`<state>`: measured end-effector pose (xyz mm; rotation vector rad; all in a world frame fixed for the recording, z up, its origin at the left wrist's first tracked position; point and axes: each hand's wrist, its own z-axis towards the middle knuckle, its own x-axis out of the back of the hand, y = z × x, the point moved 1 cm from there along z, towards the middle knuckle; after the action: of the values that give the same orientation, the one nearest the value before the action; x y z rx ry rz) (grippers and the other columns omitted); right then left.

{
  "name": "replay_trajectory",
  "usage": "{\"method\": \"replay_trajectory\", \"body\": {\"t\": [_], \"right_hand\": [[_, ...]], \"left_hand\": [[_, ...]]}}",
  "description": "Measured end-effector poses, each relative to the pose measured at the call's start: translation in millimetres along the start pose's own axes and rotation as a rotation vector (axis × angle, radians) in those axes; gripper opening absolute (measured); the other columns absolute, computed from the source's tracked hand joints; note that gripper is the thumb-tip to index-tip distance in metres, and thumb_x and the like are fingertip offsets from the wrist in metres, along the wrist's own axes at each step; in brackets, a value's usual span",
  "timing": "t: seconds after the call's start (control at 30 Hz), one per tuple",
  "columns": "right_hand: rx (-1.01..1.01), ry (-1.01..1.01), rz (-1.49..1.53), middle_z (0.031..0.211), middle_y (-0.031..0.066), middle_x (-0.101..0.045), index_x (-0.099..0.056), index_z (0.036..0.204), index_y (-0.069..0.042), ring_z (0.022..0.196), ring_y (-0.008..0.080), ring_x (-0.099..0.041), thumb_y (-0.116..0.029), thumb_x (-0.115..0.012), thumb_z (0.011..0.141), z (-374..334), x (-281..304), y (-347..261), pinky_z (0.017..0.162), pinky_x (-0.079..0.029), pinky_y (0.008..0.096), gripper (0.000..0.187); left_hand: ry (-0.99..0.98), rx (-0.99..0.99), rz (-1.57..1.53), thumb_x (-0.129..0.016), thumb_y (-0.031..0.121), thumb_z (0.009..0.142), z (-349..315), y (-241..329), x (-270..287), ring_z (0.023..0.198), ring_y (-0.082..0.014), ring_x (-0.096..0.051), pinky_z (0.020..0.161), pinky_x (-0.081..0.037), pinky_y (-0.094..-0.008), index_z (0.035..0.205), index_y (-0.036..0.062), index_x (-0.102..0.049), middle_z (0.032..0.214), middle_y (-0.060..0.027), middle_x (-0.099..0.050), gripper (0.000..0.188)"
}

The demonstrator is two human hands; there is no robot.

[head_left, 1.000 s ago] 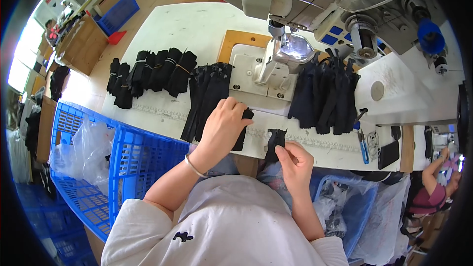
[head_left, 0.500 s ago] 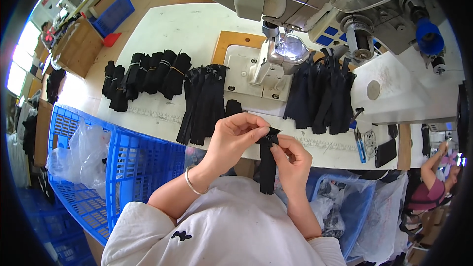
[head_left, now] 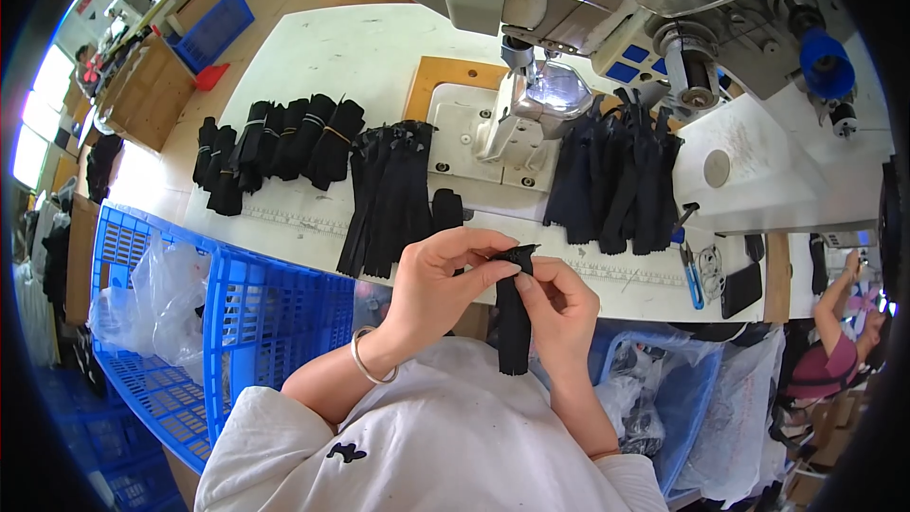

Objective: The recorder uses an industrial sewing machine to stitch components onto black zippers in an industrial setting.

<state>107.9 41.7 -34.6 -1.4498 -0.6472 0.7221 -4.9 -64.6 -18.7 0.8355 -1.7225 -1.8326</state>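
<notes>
- left hand (head_left: 438,283) pinches the top end of a black strip (head_left: 513,315), thumb and fingertips closed on it
- right hand (head_left: 559,299) grips the same strip just beside the left, fingers curled round its upper part
- the strip is held up in front of the body, just off the near edge of the desk (head_left: 351,57); its lower end hangs down over the white top
- a silver bangle (head_left: 368,365) sits on the left wrist
- on the desk, near its front edge, lies a flat black pile (head_left: 391,192); to its left, tied black bundles (head_left: 275,147) in a row
- right of the sewing machine (head_left: 569,0) lies a dark heap (head_left: 616,171) of more strips
- blue snips (head_left: 693,280) and a dark phone (head_left: 739,289) lie by the right front edge
- a blue crate (head_left: 256,322) with clear plastic bags stands at the left below the desk
- another person (head_left: 839,322) sits at the far right
</notes>
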Motion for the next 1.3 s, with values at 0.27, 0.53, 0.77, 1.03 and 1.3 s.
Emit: {"method": "replay_trajectory", "body": {"t": [0.27,0.53,0.77,1.03,1.3], "right_hand": [[0.115,-0.022,-0.044,0.093,0.0077,-0.063,-0.062,0.088,0.005,0.070,0.0084,-0.058,0.002,-0.063,0.085,5.7,-1.9,-1.4,0.063,-0.046,0.0213,0.005],[-0.140,-0.118,-0.025,0.070,0.0005,-0.062,-0.064,0.085,0.001,0.061,0.0061,-0.053,-0.007,-0.067,0.085,20.9,1.3,-4.9,0.055,-0.042,0.0220,0.008],[0.482,0.046,-0.401,0.062,0.0136,-0.055,-0.061,0.079,0.002,0.049,0.0191,-0.046,-0.011,-0.064,0.086,63.1,-18.4,-38.9,0.049,-0.037,0.0277,0.016],[0.393,0.094,-0.263,0.053,-0.0001,-0.042,-0.062,0.080,0.003,0.053,0.0022,-0.033,-0.015,-0.064,0.090,98.7,-27.6,-52.5,0.045,-0.027,0.0228,0.020],[0.336,0.104,-0.119,0.055,-0.0062,-0.041,-0.062,0.077,0.003,0.054,0.0003,-0.032,-0.014,-0.064,0.089,110.9,-30.1,-52.7,0.046,-0.023,0.0209,0.021]], "left_hand": [[0.028,0.010,-0.152,-0.067,-0.011,0.077,3.4,1.7,0.8,0.081,-0.0111,-0.064,0.073,-0.052,-0.0226,0.096,-0.0053,-0.065,0.090,-0.0099,-0.068,0.020],[0.053,-0.007,-0.291,-0.069,-0.005,0.080,18.1,9.8,4.2,0.077,-0.0082,-0.061,0.072,-0.051,-0.0205,0.096,-0.0051,-0.064,0.087,-0.0070,-0.067,0.017],[0.157,-0.157,-0.155,-0.073,0.005,0.080,65.5,25.0,10.1,0.068,-0.0034,-0.055,0.062,-0.045,-0.0173,0.094,-0.0023,-0.067,0.079,-0.0010,-0.065,0.017],[0.115,-0.129,-0.261,-0.068,0.010,0.085,104.5,39.0,7.7,0.065,-0.0037,-0.051,0.059,-0.040,-0.0172,0.098,-0.0016,-0.065,0.080,0.0007,-0.062,0.018],[0.149,-0.053,-0.324,-0.066,0.015,0.085,116.1,43.9,0.0,0.064,-0.0023,-0.042,0.060,-0.034,-0.0192,0.090,0.0042,-0.063,0.076,0.0055,-0.055,0.012]]}}
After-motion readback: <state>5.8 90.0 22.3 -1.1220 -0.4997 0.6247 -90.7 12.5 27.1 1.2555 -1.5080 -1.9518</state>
